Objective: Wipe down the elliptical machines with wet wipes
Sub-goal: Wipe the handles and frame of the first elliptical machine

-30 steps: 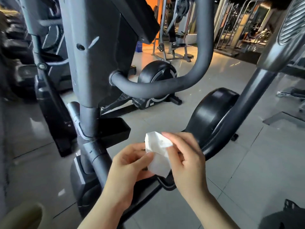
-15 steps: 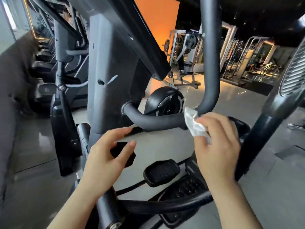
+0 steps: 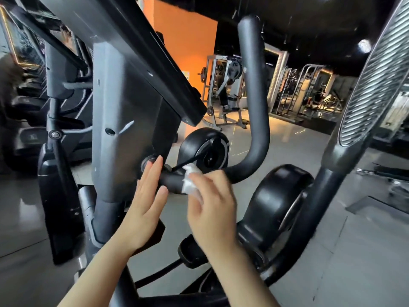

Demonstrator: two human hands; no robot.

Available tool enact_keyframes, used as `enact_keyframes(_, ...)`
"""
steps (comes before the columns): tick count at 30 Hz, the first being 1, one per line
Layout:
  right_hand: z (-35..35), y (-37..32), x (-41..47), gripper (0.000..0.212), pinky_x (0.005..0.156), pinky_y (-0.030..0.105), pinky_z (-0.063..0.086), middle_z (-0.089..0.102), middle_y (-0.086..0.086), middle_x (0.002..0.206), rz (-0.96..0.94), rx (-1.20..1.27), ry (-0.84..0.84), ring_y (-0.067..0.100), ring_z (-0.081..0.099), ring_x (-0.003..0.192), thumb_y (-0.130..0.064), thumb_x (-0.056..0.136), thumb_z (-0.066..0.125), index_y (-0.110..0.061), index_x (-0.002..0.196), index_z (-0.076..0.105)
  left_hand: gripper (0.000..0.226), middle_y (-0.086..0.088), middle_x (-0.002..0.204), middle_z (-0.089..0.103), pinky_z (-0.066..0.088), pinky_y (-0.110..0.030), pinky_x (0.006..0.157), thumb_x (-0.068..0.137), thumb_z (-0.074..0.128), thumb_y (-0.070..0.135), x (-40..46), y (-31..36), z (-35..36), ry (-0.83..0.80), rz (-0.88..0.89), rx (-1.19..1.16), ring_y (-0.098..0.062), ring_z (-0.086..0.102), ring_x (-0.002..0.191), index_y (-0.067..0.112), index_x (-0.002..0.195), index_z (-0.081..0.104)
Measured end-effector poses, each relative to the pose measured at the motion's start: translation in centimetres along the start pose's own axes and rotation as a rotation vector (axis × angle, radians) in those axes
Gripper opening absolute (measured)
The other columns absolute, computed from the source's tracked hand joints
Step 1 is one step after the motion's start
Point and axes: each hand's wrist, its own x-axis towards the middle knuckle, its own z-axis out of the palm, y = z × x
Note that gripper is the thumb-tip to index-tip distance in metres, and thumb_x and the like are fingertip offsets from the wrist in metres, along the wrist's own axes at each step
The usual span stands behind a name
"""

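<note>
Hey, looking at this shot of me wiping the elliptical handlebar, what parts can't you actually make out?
- Head view: most of the wet wipe is hidden under the right hand, which is motion-blurred, so the grip is unclear.
- Where the handlebar joins the grey column is covered by the left hand.
- The console face is turned away and cut off by the top edge.
- Background gym machines are too small and dim to read.

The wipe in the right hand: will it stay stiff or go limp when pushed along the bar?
Probably limp: the wipe is crumpled and bends around the bar. Likely light, since the right hand holds it with fingers only.
</note>
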Motion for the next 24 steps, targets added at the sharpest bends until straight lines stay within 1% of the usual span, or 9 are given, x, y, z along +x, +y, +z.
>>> enact_keyframes(2,1.3,-2.9,-0.5,0.033,0.064,0.036,0.05,0.057,0.006,0.085,-0.103,0.041,-0.148,0.026,0.057,0.077,-0.015,0.087,0.043,-0.009,0.102,0.072,0.052,0.044,0.147,0.024,0.012,-0.02,0.121,0.095,0.032,0.059,-0.2,0.5,-0.6,0.031,-0.056,-0.185,0.01,0.015,0.144,0.051,0.142,0.012)
enact_keyframes(4,0.8,-2.9,0.0,0.03,0.066,0.034,0.048,0.059,0.005,0.086,-0.133,0.06,-0.142,0.027,0.056,0.078,-0.011,0.088,0.045,-0.009,0.101,0.072,0.053,0.034,0.149,0.033,0.019,-0.011,0.115,0.094,0.033,0.053,-0.9,0.6,-1.7,0.119,-0.036,-0.119,0.008,0.025,0.142,0.046,0.145,0.02)
enact_keyframes(6,-1.3,-0.5,1.5,0.027,0.072,0.029,0.042,0.063,0.006,0.09,-0.124,-0.019,0.028,0.027,0.053,0.08,-0.007,0.086,0.049,-0.008,0.098,0.073,0.052,0.019,0.152,0.036,0.02,-0.02,0.118,0.097,0.033,0.044,-1.5,0.2,-3.2,0.264,0.081,0.236,0.0,0.03,0.143,0.032,0.147,0.035)
enact_keyframes(8,-3.7,3.1,3.3,0.03,0.073,0.027,0.036,0.064,0.009,0.094,-0.062,-0.216,0.181,0.026,0.047,0.083,-0.006,0.084,0.047,-0.007,0.098,0.074,0.049,0.001,0.152,0.04,0.021,-0.036,0.121,0.099,0.04,0.032,-1.0,-0.7,-4.4,0.384,0.23,0.586,-0.021,0.034,0.143,0.013,0.143,0.046)
enact_keyframes(10,-5.1,5.9,4.5,0.035,0.073,0.029,0.039,0.061,0.01,0.094,0.028,-0.361,0.142,0.028,0.047,0.084,-0.005,0.081,0.045,-0.009,0.1,0.074,0.049,-0.014,0.153,0.039,0.021,-0.05,0.118,0.097,0.048,0.027,0.5,-2.1,-4.8,0.423,0.346,0.826,-0.036,0.034,0.142,0.008,0.142,0.048)
enact_keyframes(13,-4.1,5.9,3.6,0.033,0.069,0.022,0.037,0.048,0.001,0.091,0.129,-0.298,-0.037,0.02,0.049,0.079,0.005,0.079,0.057,-0.011,0.102,0.074,0.051,-0.019,0.155,0.032,0.019,-0.056,0.115,0.097,0.049,0.028,2.8,-5.1,-5.1,0.406,0.445,1.026,-0.039,0.029,0.142,0.013,0.145,0.044)
enact_keyframes(17,-1.6,2.7,2.7,0.03,0.068,0.019,0.036,0.047,0.0,0.091,0.154,-0.239,-0.067,0.023,0.055,0.076,0.006,0.075,0.06,-0.007,0.098,0.074,0.046,-0.021,0.151,0.032,0.018,-0.052,0.117,0.1,0.045,0.028,4.2,-8.1,-5.1,0.484,0.548,1.106,-0.039,0.027,0.139,0.015,0.144,0.045)
enact_keyframes(21,0.5,0.1,3.0,0.029,0.069,0.03,0.048,0.053,0.008,0.087,0.125,-0.226,-0.113,0.032,0.06,0.074,-0.005,0.07,0.054,-0.006,0.091,0.074,0.044,-0.022,0.149,0.035,0.017,-0.049,0.119,0.101,0.042,0.022,4.4,-8.8,-5.0,0.533,0.6,1.083,-0.038,0.027,0.139,0.013,0.145,0.044)
enact_keyframes(24,1.6,-2.0,3.0,0.017,0.066,0.022,0.039,0.054,0.008,0.082,0.048,-0.223,-0.185,0.029,0.059,0.071,-0.006,0.069,0.057,-0.006,0.079,0.071,0.044,-0.021,0.148,0.034,0.015,-0.045,0.121,0.103,0.038,0.018,4.4,-9.1,-5.0,0.56,0.595,0.996,-0.033,0.023,0.144,0.013,0.146,0.038)
